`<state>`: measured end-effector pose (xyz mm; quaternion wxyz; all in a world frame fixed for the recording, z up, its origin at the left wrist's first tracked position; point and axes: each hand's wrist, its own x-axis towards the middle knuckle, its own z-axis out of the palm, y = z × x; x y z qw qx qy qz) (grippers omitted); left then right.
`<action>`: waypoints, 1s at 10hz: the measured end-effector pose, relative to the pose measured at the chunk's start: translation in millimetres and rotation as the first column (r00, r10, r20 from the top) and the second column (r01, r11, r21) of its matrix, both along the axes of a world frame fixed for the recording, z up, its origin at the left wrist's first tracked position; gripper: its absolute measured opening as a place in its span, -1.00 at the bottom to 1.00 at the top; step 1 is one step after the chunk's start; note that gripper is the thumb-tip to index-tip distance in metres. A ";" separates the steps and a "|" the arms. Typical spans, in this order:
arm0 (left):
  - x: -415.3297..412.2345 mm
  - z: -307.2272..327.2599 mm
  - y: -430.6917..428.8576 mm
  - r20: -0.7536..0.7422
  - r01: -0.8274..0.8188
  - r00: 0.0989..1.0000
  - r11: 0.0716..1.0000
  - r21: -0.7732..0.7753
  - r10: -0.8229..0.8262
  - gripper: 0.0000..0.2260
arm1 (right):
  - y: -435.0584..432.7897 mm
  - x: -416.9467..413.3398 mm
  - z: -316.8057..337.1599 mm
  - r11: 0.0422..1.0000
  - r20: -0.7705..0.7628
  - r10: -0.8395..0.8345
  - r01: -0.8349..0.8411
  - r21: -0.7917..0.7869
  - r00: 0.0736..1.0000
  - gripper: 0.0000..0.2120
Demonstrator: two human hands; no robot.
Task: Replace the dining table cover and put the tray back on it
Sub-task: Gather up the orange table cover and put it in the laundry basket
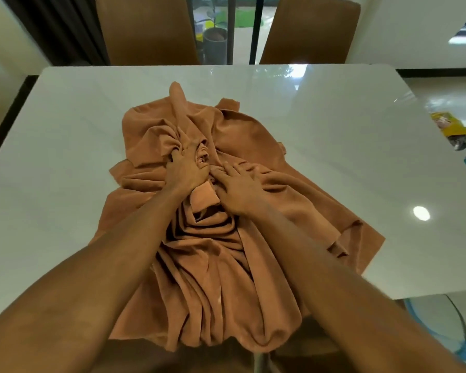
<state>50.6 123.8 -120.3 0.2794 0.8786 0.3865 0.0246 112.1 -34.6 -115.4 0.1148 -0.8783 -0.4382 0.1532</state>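
Left hand (186,168) fingers curled, clutching a bunch of cloth (253,135). Right hand (237,191) just right of that grip, fingers extended, pressing the folds. Cloth crumpled around both hands on table (78,109), trailing over the near edge.

- A crumpled orange-brown fabric table cover (226,251) lies heaped on the middle of the glossy white rectangular table (334,117), its near end draped over the near edge.
- The left hand (186,168) grips a fold at the heap's centre; the right hand (237,189) rests on the cloth just to its right.
- A tan upholstered left chair (145,30) and a matching right chair (310,30) stand behind the far edge.
- A grey round plant pot (214,40) sits between them, farther back.
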 end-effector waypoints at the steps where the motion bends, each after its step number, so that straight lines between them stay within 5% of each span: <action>1: -2.3 -4.2 2.9 -0.013 0.008 1.000 0.999 0.052 -0.007 -0.39 | -45.0 -90.0 26.5 0.916 -0.136 -0.303 0.327 0.232 0.943 -0.37; 2: 1.1 -7.6 -0.1 0.003 -0.014 1.000 0.995 0.097 0.014 -0.42 | -65.2 -200.0 16.3 0.969 -0.165 -0.206 0.224 0.101 0.964 -0.02; 3: 2.3 -5.4 -5.5 -0.016 -0.019 1.000 0.992 0.121 0.021 -0.43 | -67.1 -232.9 -16.9 0.963 -0.085 -0.268 0.263 -0.059 0.960 0.04; 5: 3.6 -2.9 0.1 -0.049 -0.030 0.998 0.996 0.084 0.034 -0.43 | -124.2 -132.2 -30.6 0.958 -0.028 -0.266 0.267 0.102 0.964 -0.53; 7: -1.8 -2.9 -14.7 0.042 -0.137 0.990 0.990 0.018 0.136 -0.48 | -119.0 27.9 31.9 0.976 0.240 0.015 -0.066 0.205 0.971 -0.58; 8: -16.0 -10.2 -24.1 0.163 -0.110 0.981 0.993 0.031 0.103 -0.74 | -59.8 86.5 80.3 0.964 0.471 0.048 -0.165 0.210 0.881 -0.60; 9: -30.1 -15.0 -31.4 0.259 -0.089 0.963 0.995 0.053 0.072 -0.47 | -7.8 117.2 92.3 0.985 0.520 -0.106 0.018 0.171 0.848 -0.45; 10: -41.6 -3.5 -34.9 0.193 -0.076 0.978 0.996 -0.035 0.081 -0.49 | 3.5 119.9 55.8 0.927 0.299 -0.369 0.371 0.054 0.880 -0.37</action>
